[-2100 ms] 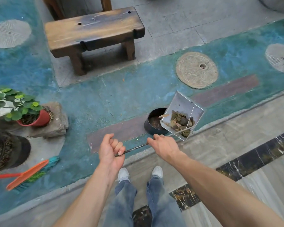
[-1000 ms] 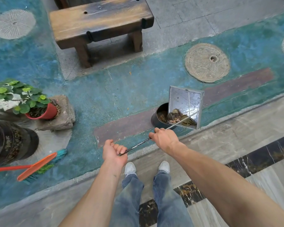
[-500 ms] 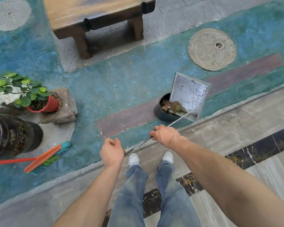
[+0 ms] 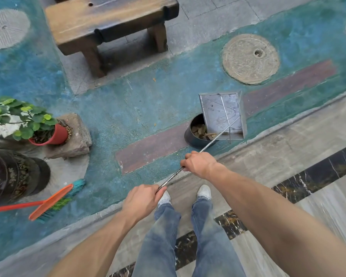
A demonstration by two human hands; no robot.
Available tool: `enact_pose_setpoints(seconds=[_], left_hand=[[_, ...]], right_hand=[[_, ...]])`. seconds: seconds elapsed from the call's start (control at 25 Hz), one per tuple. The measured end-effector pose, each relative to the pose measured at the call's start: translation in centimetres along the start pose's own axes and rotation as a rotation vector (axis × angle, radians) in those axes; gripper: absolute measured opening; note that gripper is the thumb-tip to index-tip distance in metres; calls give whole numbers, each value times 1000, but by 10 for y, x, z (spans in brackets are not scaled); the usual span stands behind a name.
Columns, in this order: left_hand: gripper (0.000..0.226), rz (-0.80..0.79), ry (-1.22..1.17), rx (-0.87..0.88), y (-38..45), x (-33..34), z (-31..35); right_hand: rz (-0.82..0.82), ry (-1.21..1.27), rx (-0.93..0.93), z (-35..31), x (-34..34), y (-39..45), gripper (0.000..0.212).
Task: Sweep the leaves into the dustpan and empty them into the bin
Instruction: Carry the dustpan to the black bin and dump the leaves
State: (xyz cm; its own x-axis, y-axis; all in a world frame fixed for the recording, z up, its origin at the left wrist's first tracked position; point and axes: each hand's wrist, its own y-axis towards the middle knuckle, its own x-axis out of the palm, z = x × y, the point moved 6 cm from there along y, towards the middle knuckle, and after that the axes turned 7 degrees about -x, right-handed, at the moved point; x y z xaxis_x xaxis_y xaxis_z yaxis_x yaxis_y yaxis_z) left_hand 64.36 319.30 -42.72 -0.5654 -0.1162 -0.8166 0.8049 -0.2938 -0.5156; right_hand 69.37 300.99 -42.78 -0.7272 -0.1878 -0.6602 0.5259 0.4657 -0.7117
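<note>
A metal dustpan (image 4: pixel 221 114) on a long thin metal handle (image 4: pixel 192 159) hangs tilted over a small black bin (image 4: pixel 194 136). The pan's inside looks bare, apart from a few scraps at its lower edge. Brown leaves (image 4: pixel 200 130) lie inside the bin. My right hand (image 4: pixel 199 163) is shut on the handle's middle. My left hand (image 4: pixel 143 199) is shut on the handle's near end. An orange broom (image 4: pixel 52 202) with green bristles lies on the ground at the left, away from both hands.
A wooden bench (image 4: pixel 108 23) stands at the back. At the left are a red potted plant (image 4: pixel 38 126) on a stone block (image 4: pixel 76 136) and a dark ornate pot (image 4: pixel 12 174). A round manhole cover (image 4: pixel 250 58) lies at the back right. My feet stand on a stone kerb.
The dustpan has tipped up over the bin and the leaves have slid out of it into the bin. My left hand has closed tighter on the handle's end.
</note>
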Motion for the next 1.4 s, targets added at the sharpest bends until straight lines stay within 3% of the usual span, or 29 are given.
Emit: enact_pose_setpoints(seconds=[0.56,0.88,0.96,1.08,1.24,1.4], left_hand=[[51,71,-116,2,-35,9,-38],[50,108,-50,-45,-34,-6,-34],[45,90,18,15,-41,-8,-32],[45,211,169,113,-43,-24,-32],[64,368,194,179,-34,-50,-37],[64,411,197,175,-33,-53,-28]], right_hand=[[201,-212,-170,-40,-16,-13,32],[260,-105,-100,-37,-24,-18,31],[260,-42,-98,-41,-20,-20,30],[313,-2,-82,-47,-19,-24,30],[350,2,-61,-49,-20,-19,31],[339,-11,-29,-43,-24,-13,29]])
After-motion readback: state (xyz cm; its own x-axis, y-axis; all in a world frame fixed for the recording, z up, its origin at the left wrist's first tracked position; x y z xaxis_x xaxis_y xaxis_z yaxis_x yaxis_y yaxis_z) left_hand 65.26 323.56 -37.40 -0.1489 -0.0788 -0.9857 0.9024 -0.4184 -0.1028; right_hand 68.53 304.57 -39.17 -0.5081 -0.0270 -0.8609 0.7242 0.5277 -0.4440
